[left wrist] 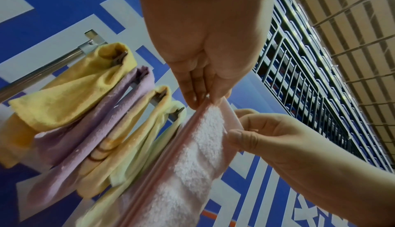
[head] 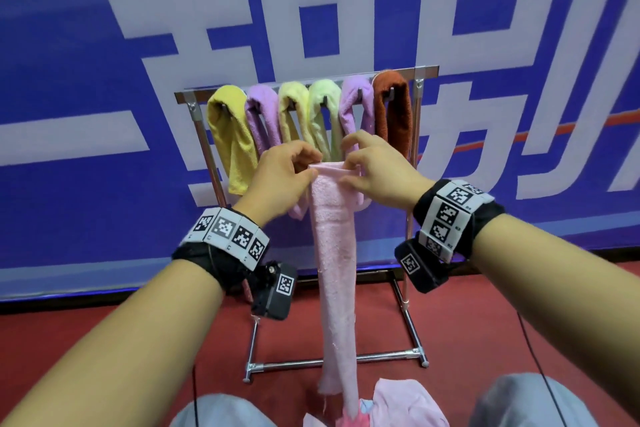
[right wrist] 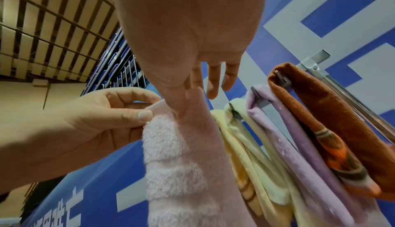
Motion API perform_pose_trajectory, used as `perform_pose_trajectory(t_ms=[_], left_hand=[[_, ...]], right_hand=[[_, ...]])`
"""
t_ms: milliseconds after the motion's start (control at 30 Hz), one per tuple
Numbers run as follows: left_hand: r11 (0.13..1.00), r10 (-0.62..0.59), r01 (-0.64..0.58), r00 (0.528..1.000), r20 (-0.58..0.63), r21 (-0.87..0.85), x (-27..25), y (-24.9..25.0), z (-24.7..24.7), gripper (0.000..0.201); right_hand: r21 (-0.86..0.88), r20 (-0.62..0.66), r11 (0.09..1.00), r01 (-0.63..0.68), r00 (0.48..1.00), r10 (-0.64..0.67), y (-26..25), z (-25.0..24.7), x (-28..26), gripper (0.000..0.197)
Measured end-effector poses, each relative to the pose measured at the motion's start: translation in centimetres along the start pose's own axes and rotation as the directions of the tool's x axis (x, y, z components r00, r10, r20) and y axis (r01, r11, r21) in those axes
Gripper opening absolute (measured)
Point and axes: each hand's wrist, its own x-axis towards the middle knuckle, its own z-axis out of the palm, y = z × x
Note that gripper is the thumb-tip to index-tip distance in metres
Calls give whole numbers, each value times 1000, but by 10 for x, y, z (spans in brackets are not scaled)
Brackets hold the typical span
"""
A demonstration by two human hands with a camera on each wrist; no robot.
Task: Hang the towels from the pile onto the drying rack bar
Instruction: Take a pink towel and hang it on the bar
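Observation:
A long pink towel (head: 334, 253) hangs straight down in front of the drying rack bar (head: 424, 71). My left hand (head: 306, 166) pinches the left corner of its top edge and my right hand (head: 349, 172) pinches the right corner, the two held close together below the bar. The left wrist view shows the left fingers (left wrist: 192, 94) closed on the towel's hem (left wrist: 192, 163). In the right wrist view the right thumb (right wrist: 173, 99) presses the towel (right wrist: 181, 171) while the other fingers stand spread. The towel's lower end reaches the pink pile (head: 405, 402) on the floor.
Several towels hang on the rack: yellow (head: 232, 135), lilac (head: 261, 118), pale yellow (head: 294, 111), pale green (head: 323, 107), lilac (head: 356, 104), brown (head: 394, 107). The rack's chrome base (head: 381, 357) stands on red floor before a blue banner wall (head: 86, 80). My knees flank the pile.

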Motion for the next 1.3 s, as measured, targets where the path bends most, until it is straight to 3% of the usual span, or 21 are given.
perform_pose_trajectory(t_ms=[133,367,500,633,833,967,1100,1200,1300], left_hand=[[997,69,-70,998,9,24,34,22,-32,29],[994,93,-87,991,-95,67,76,28,-73,26],[980,75,-65,996,-49,189,94,22,-98,25],[987,91,-69,984,-152,142,104,19,-112,28],[983,80,-39,971,-225,182,114,7,-115,21],[982,58,-13,969,-239,188,117,0,-114,20],[985,1,30,984,-181,168,119,-8,-114,22],[983,-31,60,985,-169,174,121,-12,-117,25],[966,-103,93,994,27,241,120,-12,-117,37]], right_hand=[[32,122,998,-52,991,48,-12,-41,34,30],[82,88,992,-96,992,89,-29,-80,92,19],[220,80,967,-130,990,114,-37,-83,122,14],[317,-26,944,-92,994,105,-43,-77,146,15],[259,-206,966,-24,975,79,-41,-57,165,22],[220,-217,974,-46,972,95,-39,-50,174,32],[137,-149,987,-87,983,107,-38,-46,180,27],[202,-165,976,-76,980,110,-38,-40,183,30],[298,-140,953,-57,985,103,-39,-36,184,37]])
